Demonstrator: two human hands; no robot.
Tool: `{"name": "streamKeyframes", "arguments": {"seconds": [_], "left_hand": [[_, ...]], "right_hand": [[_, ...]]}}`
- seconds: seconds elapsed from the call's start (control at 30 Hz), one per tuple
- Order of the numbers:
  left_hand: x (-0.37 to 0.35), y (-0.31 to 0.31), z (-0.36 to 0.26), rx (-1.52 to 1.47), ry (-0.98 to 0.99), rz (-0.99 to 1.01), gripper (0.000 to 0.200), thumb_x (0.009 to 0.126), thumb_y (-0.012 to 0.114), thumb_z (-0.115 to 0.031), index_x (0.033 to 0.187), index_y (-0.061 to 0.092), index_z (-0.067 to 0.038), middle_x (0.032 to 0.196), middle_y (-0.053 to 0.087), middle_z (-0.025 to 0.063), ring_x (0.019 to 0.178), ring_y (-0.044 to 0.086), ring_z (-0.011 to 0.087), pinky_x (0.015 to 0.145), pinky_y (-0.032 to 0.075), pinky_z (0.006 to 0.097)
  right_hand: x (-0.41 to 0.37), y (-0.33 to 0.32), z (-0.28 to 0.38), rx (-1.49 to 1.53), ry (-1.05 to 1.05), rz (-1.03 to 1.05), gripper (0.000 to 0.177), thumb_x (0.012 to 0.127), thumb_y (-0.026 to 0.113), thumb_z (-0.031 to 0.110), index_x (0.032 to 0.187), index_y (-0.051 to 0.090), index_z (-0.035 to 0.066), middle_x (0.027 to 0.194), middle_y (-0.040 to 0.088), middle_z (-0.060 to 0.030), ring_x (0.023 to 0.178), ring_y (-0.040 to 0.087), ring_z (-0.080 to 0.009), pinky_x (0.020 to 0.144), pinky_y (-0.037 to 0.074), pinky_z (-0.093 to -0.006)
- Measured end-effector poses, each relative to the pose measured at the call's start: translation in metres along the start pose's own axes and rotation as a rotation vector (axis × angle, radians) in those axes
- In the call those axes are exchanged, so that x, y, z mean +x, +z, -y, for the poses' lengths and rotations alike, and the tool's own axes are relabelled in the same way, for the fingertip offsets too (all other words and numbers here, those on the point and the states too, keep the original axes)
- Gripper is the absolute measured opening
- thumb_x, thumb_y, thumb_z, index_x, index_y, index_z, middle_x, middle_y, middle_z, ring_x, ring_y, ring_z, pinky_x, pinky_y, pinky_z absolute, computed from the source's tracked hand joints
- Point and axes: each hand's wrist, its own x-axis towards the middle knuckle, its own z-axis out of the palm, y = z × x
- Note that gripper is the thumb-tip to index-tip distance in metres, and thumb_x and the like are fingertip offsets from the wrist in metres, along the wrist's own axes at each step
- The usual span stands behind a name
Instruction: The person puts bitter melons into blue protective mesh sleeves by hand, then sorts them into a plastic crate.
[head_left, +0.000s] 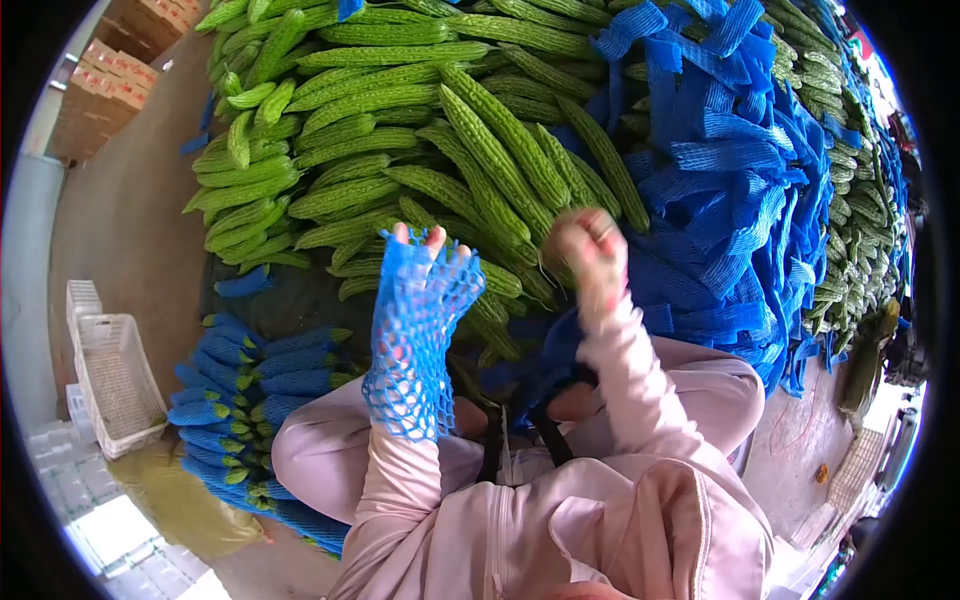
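Note:
My left hand (pixel 425 262) is pushed inside a blue foam net sleeve (pixel 415 345) that is stretched wide over the fingers and wrist; only the fingertips show at its top. My right hand (pixel 588 258) is blurred, closed around the end of a green bitter gourd (pixel 560 268) at the front of the big gourd pile (pixel 400 130). Both arms wear pale pink sleeves. A heap of loose blue net sleeves (pixel 730 170) lies to the right of the hands.
Gourds wrapped in blue nets (pixel 250 385) are stacked at the lower left. A white plastic crate (pixel 112 380) stands further left on the floor. Cardboard boxes (pixel 105 85) sit at the top left. More gourds (pixel 850 200) lie along the right edge.

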Motion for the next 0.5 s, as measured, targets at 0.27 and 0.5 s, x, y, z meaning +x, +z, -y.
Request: {"name": "streamKeyframes", "arguments": {"seconds": [0.27, 0.5], "left_hand": [[0.008, 0.048, -0.036, 1.17, 0.505, -0.27, 0.026, 0.079, 0.059, -0.009, 0.055, 0.051, -0.013, 0.056, 0.044, 0.0034, 0.064, 0.054, 0.0283, 0.102, 0.033, 0.0614], [0.015, 0.062, -0.042, 0.862, 0.354, -0.291, 0.027, 0.081, 0.058, -0.009, 0.056, 0.048, -0.01, 0.057, 0.044, 0.0075, 0.063, 0.053, 0.029, 0.097, 0.039, 0.0601]], "right_hand": [[0.103, -0.09, -0.036, -1.737, 0.223, 0.082, 0.062, 0.067, 0.073, 0.039, 0.116, 0.051, 0.007, 0.114, 0.054, -0.0172, 0.108, 0.055, -0.0345, 0.09, 0.045, -0.0419], [0.085, -0.105, 0.017, -1.565, -0.371, 0.059, 0.057, 0.057, 0.074, 0.012, 0.111, 0.054, 0.01, 0.1, 0.053, -0.0129, 0.096, 0.054, -0.0345, 0.081, 0.046, -0.0441]]}}
